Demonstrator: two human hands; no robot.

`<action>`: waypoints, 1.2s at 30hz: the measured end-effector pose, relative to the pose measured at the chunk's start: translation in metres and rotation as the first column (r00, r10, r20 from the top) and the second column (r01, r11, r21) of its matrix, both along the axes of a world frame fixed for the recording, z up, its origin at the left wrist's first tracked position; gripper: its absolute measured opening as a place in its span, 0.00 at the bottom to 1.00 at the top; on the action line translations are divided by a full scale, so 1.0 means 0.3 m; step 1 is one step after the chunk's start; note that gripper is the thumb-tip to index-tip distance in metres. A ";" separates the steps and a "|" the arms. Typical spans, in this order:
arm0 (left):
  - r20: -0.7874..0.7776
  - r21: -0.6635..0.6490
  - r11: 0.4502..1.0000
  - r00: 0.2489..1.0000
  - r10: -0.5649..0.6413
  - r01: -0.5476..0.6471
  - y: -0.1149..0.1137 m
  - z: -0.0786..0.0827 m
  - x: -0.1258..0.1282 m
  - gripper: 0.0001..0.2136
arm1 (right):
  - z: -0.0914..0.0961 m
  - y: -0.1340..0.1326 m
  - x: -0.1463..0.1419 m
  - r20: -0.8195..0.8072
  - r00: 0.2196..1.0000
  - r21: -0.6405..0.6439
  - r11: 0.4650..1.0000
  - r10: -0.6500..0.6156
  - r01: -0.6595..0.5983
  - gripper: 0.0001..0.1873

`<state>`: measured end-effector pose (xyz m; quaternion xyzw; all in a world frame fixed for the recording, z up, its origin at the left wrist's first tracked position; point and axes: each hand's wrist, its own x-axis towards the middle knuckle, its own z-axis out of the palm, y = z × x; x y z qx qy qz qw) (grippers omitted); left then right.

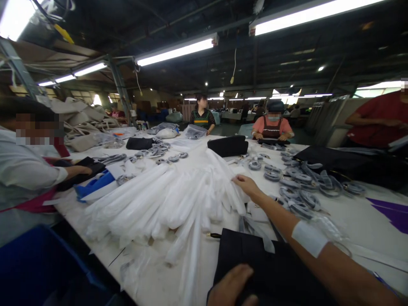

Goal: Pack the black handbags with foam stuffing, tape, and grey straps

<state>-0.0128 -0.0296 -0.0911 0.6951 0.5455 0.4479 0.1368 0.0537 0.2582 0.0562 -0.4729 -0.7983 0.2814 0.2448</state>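
My right hand (247, 185) reaches forward with its fingers pinched on the edge of a white rolled plastic sleeve (223, 165). That sleeve lies at the right side of a large spread pile of similar white translucent sleeves (165, 199). Close to me, my left hand (231, 285) is on a black fabric bag (248, 250), its fingers bent over the cloth; the picture's lower edge cuts part of the hand off. A small metal-tipped zipper pull sticks out at the bag's upper left corner. Grey strap pieces lie against its top edge.
Coiled grey straps (290, 182) in plastic cover the right of the white table (108, 276). Black bags (228, 145) lie farther back. At left, a co-worker (25, 170) handles black fabric near a blue bin (41, 263). More people work across the table. Purple pieces (390, 212) lie far right.
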 end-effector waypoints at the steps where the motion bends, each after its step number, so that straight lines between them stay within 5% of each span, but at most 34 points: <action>1: 0.180 -0.064 0.998 0.983 0.037 -0.026 0.016 0.060 -0.034 0.26 | 0.034 -0.025 0.028 -0.048 0.999 0.001 1.000 0.026 -0.026 0.18; 4: 0.597 -0.157 0.983 0.784 0.170 -0.094 0.104 0.253 -0.121 0.34 | 0.122 -0.151 0.105 -0.203 0.969 -0.028 0.988 0.143 -0.151 0.20; 7: 0.842 -0.112 0.994 0.531 0.097 -0.005 0.197 0.410 -0.142 0.37 | 0.165 -0.310 0.160 -0.280 0.926 -0.060 0.958 0.253 -0.280 0.20; 11: 0.936 -0.043 0.992 0.351 -0.001 0.120 0.235 0.486 -0.098 0.23 | 0.171 -0.455 0.223 -0.228 0.923 -0.049 0.944 0.309 -0.328 0.17; 14: 0.910 -0.082 0.994 0.411 0.049 0.065 0.214 0.475 -0.099 0.18 | 0.170 -0.475 0.301 -0.182 0.964 0.005 0.981 0.194 -0.196 0.18; 19: 0.637 0.025 0.973 0.754 0.161 -0.229 0.183 0.509 -0.201 0.14 | 0.162 -0.436 0.471 -0.272 0.957 0.051 0.992 -0.096 0.114 0.19; 22: 0.574 0.094 0.945 0.793 0.206 -0.314 0.178 0.566 -0.261 0.17 | 0.144 -0.436 0.559 -0.442 0.881 -0.103 0.985 -0.167 0.135 0.22; 24: 0.488 0.146 0.910 0.828 0.275 -0.389 0.173 0.603 -0.288 0.20 | 0.133 -0.452 0.612 -0.394 0.901 -0.129 0.982 -0.182 0.142 0.22; 27: 0.083 0.344 0.814 0.879 0.469 -0.467 0.154 0.650 -0.305 0.21 | 0.117 -0.496 0.686 -0.105 0.953 0.138 0.945 -0.284 0.296 0.23; 29: -0.194 0.479 0.764 0.796 0.573 -0.433 0.138 0.672 -0.293 0.20 | 0.105 -0.544 0.730 -0.014 0.935 0.410 0.851 -0.353 0.327 0.27; 31: -0.346 0.542 0.749 0.712 0.611 -0.380 0.123 0.677 -0.251 0.19 | 0.087 -0.611 0.770 0.015 0.946 0.553 0.792 -0.323 0.261 0.30; 34: -0.530 0.397 0.887 0.729 0.433 -0.238 0.095 0.638 -0.143 0.21 | 0.051 -0.739 0.823 0.150 0.984 0.448 0.894 -0.098 0.021 0.21; 36: -0.621 0.087 0.995 0.780 0.084 -0.038 0.071 0.586 -0.065 0.21 | 0.023 -0.827 0.852 0.217 0.974 0.293 0.948 0.060 -0.124 0.19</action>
